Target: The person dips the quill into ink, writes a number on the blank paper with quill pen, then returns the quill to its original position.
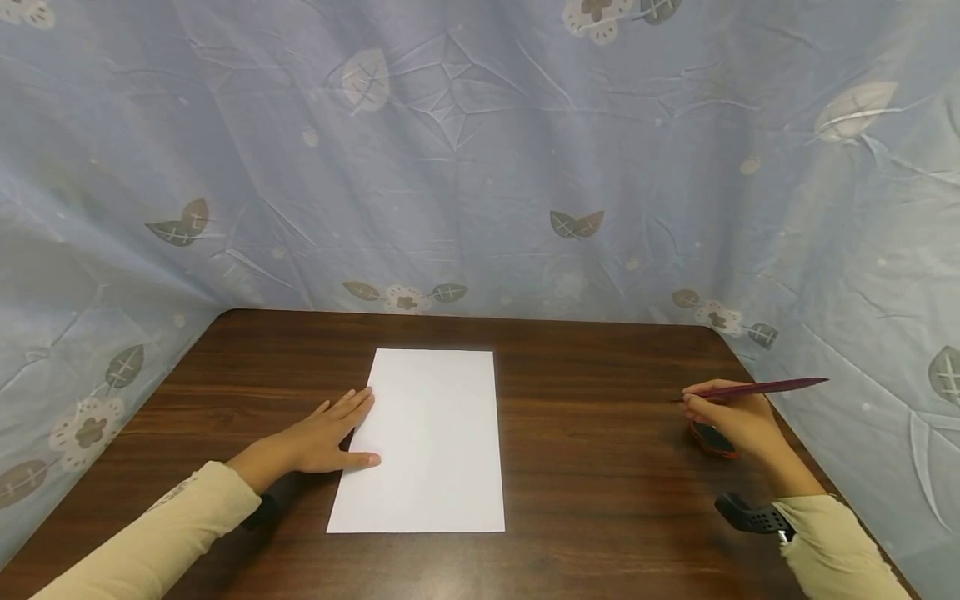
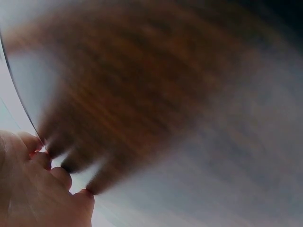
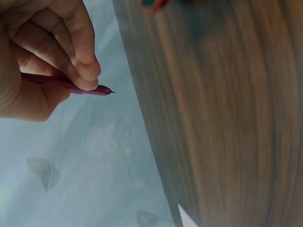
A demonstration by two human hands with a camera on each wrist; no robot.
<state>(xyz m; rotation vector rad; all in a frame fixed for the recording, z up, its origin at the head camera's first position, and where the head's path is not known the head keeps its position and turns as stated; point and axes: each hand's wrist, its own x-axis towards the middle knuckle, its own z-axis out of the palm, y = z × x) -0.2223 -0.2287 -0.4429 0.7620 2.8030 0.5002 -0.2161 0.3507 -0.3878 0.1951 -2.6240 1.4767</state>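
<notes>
A blank white sheet of paper [image 1: 427, 442] lies on the dark wooden table. My left hand [image 1: 322, 435] rests at its left edge, fingers straight and spread, with the thumb and fingertips on the paper. In the left wrist view the left hand [image 2: 42, 184] shows at the lower left, beside the blurred wood. Far to the right, my right hand [image 1: 738, 421] pinches a dark red pen [image 1: 780, 386] above the table. The pen's thin tip points left, toward the paper. From the right wrist view, thumb and fingers of the right hand [image 3: 52, 56] close round the pen [image 3: 94, 90] near its tip.
A small black and orange object [image 1: 712, 440] sits on the table under the right hand, partly hidden by it. Pale blue curtain [image 1: 480, 167] with leaf and flower prints hangs behind and along both sides of the wooden table [image 1: 600, 467].
</notes>
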